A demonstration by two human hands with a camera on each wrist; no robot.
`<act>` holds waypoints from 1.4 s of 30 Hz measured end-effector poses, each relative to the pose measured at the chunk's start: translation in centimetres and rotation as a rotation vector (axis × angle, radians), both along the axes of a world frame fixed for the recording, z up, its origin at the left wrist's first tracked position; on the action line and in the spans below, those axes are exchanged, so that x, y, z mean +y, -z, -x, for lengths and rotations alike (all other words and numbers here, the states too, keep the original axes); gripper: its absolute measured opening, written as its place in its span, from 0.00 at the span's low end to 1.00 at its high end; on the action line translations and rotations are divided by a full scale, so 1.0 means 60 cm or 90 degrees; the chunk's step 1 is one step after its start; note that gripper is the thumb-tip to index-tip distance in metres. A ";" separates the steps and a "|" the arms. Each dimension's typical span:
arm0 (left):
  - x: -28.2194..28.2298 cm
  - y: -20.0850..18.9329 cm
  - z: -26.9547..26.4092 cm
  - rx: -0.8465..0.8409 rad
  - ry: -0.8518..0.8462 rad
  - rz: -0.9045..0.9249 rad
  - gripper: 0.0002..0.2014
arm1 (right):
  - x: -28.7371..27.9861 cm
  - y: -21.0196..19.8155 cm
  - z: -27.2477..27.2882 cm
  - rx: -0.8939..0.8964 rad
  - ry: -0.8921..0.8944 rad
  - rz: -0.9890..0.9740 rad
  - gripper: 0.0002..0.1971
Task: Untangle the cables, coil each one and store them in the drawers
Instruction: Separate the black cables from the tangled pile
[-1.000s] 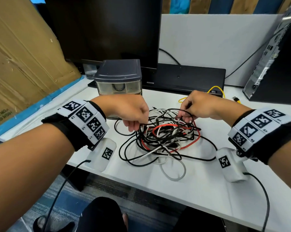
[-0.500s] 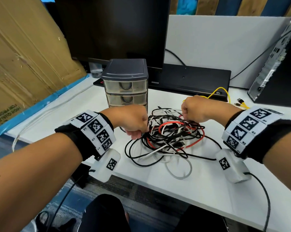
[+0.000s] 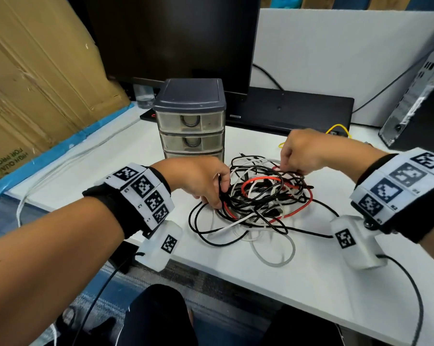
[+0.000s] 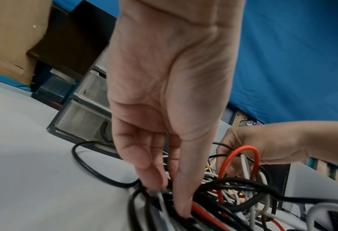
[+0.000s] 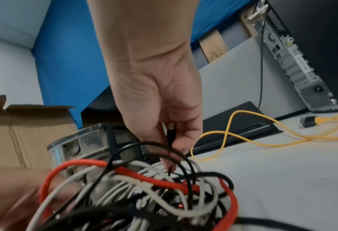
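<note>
1. A tangle of black, white and red cables (image 3: 258, 198) lies on the white desk (image 3: 310, 265), directly in front of the small three-drawer unit (image 3: 191, 121), reaching its bottom drawer.
2. All visible drawers of the unit are closed.
3. Left hand (image 3: 201, 181) is at the tangle's left edge; its fingers (image 4: 144, 164) and thumb point down and pinch black strands there.
4. Right hand (image 3: 303, 153) is at the tangle's far right side, right of the drawer unit; its curled fingers (image 5: 184, 140) pinch a thin black cable end.
5. A yellow cable (image 5: 243, 129) lies apart on the desk, right of the drawer unit, behind the right hand.
</note>
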State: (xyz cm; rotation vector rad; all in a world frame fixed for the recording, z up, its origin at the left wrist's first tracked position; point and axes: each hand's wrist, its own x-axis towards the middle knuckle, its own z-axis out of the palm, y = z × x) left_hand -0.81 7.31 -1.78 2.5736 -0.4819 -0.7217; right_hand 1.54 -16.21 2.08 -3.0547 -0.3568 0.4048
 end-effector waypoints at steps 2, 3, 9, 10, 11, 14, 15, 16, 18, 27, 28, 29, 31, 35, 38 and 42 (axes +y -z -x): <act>0.004 -0.001 -0.002 -0.015 0.002 -0.010 0.16 | -0.006 -0.004 -0.002 0.011 0.028 -0.046 0.12; 0.005 -0.002 -0.003 -0.015 0.004 -0.014 0.16 | -0.007 -0.001 -0.003 0.010 0.033 -0.061 0.13; 0.008 -0.008 -0.010 0.000 0.016 -0.031 0.17 | 0.009 0.030 -0.004 0.007 0.043 -0.155 0.12; 0.008 -0.008 -0.010 0.000 0.017 -0.033 0.18 | 0.010 0.032 -0.004 0.004 0.042 -0.170 0.12; 0.009 -0.008 -0.009 0.002 0.016 -0.031 0.18 | 0.010 0.033 -0.004 0.003 0.038 -0.180 0.12; 0.012 -0.006 -0.005 0.019 0.007 -0.008 0.22 | 0.002 0.022 -0.004 0.015 0.036 -0.201 0.10; 0.012 -0.006 -0.003 0.023 0.004 -0.001 0.23 | -0.002 0.018 -0.004 0.023 0.040 -0.212 0.09; 0.013 -0.005 -0.001 0.024 0.002 0.004 0.23 | -0.005 0.015 -0.005 0.030 0.043 -0.221 0.09; 0.013 -0.002 0.001 0.013 0.000 0.001 0.23 | -0.004 0.014 -0.004 0.042 0.038 -0.222 0.09; 0.014 -0.010 0.012 0.023 -0.032 0.028 0.20 | 0.019 0.026 -0.009 0.028 0.005 -0.166 0.13; 0.015 -0.016 0.013 0.015 -0.041 0.028 0.20 | 0.018 0.025 -0.011 0.010 0.004 -0.159 0.11; 0.016 -0.023 0.013 -0.002 -0.050 0.017 0.20 | 0.019 0.021 -0.012 -0.027 -0.003 -0.166 0.09; 0.016 -0.039 0.014 -0.058 -0.062 -0.031 0.20 | 0.028 0.009 -0.005 -0.112 -0.036 -0.228 0.07; 0.009 -0.075 0.022 -0.187 -0.097 -0.040 0.20 | 0.070 -0.010 0.027 -0.087 -0.172 -0.297 0.03; 0.009 -0.098 0.029 -0.233 -0.153 0.037 0.20 | 0.092 0.008 0.035 -0.032 -0.249 -0.133 0.06; 0.009 -0.117 0.036 -0.332 -0.209 0.108 0.19 | 0.093 0.025 0.024 -0.025 -0.207 -0.123 0.09</act>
